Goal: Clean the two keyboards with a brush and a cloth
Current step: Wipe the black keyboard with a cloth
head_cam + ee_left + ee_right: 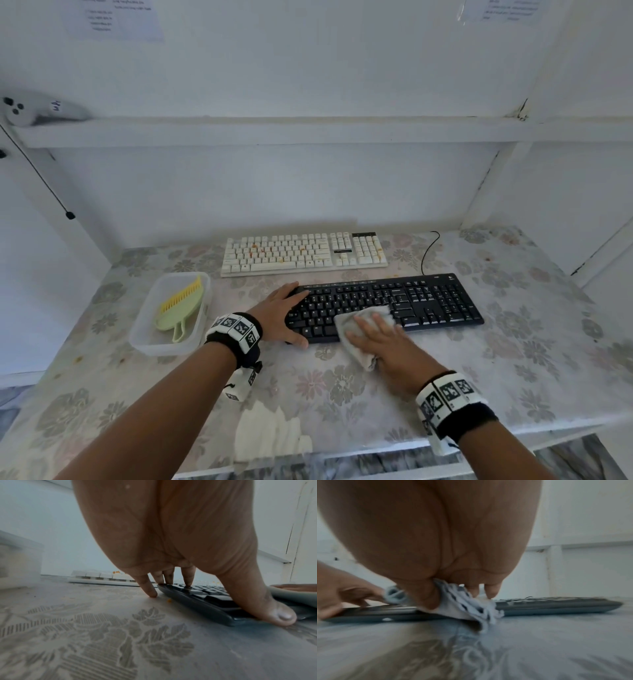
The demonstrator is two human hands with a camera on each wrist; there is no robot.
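Black keyboard (pixel 411 305) sits near the middle of the flowery table (pixel 513 359), long side running 9 to 3 o'clock. A pale cloth (pixel 359 329) is draped over its front edge, partly on the keys and partly hanging down onto the table. The right hand (pixel 383 346) lies flat on the cloth with fingers stretched out, pressing it down; the wrist view is too blurry to say whether the thumb pinches a fold. At the keyboard's 9 o'clock end the left hand (pixel 281 315) has its fingers spread and straight, fingertips (pixel 187 580) on the top corner, thumb along the front edge, little finger on the table.

White keyboard (pixel 305 253) lies just beyond at 12 o'clock, with orange specks on its keys. Over at 9 o'clock a clear plastic tub (pixel 150 342) holds a green brush (pixel 178 311) with yellow bristles. A folded white cloth (pixel 270 435) sits at the 6 o'clock edge.
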